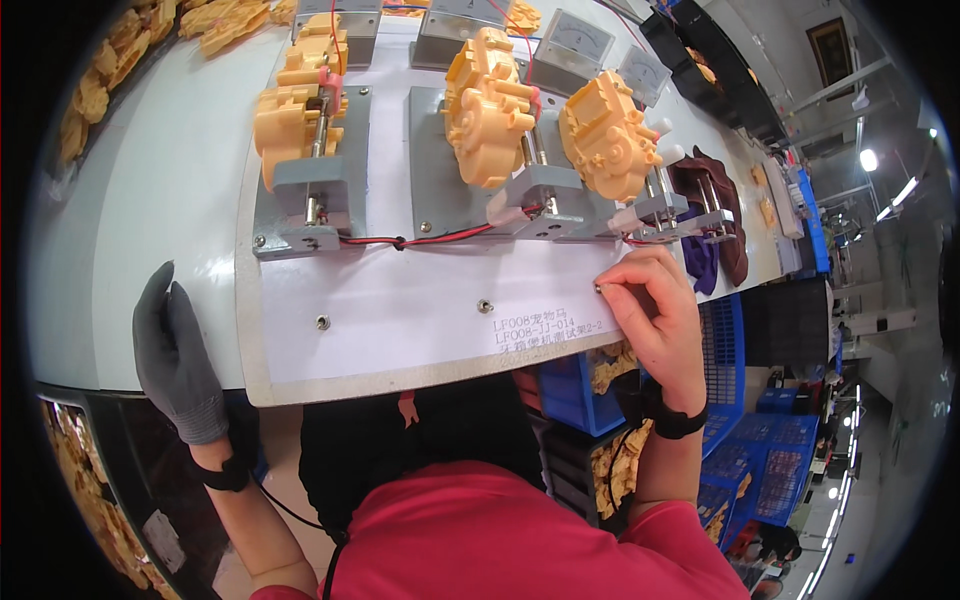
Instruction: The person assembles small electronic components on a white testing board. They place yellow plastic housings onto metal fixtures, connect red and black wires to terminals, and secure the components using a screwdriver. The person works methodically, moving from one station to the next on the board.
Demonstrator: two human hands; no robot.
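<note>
Head cam: the gloved left hand (pixel 182 350) is at the table (pixel 150 200) edge, fingers close together, can't tell if it's gripping anything. The bare right hand (pixel 655 320) has thumb and finger pinching a little switch (pixel 598 288) on the board (pixel 252 330). 2 more switches (pixel 484 306) sit between the hands, and 3 yellow plastic casings (pixel 490 110) are up on gray stands (pixel 428 150) beyond them.

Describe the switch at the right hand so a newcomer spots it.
Find the big white-topped board. Along its near edge sit three small metal switches; take the rightmost switch. Only that one has the bare right hand touching it.
</note>
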